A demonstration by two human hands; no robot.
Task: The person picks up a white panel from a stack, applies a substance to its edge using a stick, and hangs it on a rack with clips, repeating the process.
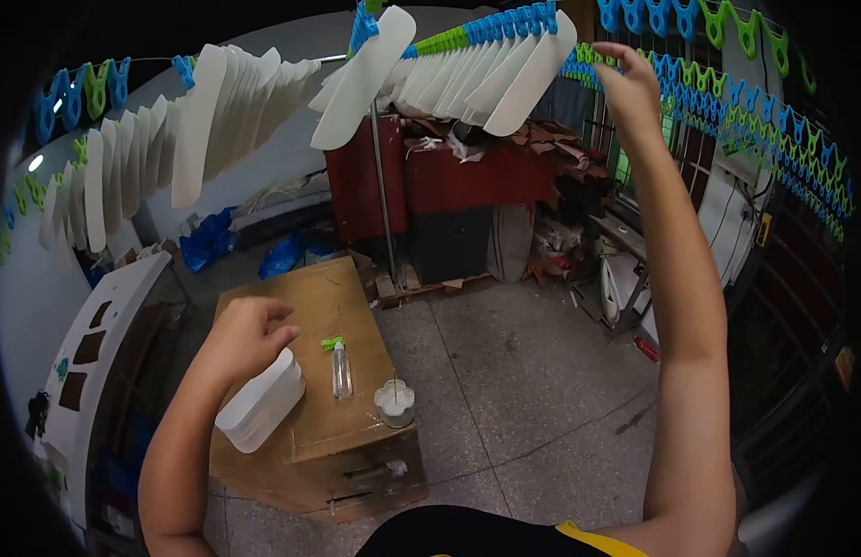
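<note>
My left hand (249, 336) hovers just over a stack of white rounded strips (266, 406) on a cardboard box (305, 306). Its fingers are bent and the thumb stands apart, with nothing visible between them. Raised at the upper right, my right hand (627, 82) is beside a row of hanging white strips (531, 74). A gap shows between its thumb and fingers, and I see nothing held there. Blue clips (533, 17) hold the strips along the line. Another white strip (364, 79) hangs closer, to the left.
On the box stand a clear spray bottle (341, 371) with a green top and a small white dish (394, 403). More strips (203, 121) hang at left. Rows of empty clips (718, 84) fill the right. A white table (105, 325) stands at left; a metal pole (382, 186) rises ahead.
</note>
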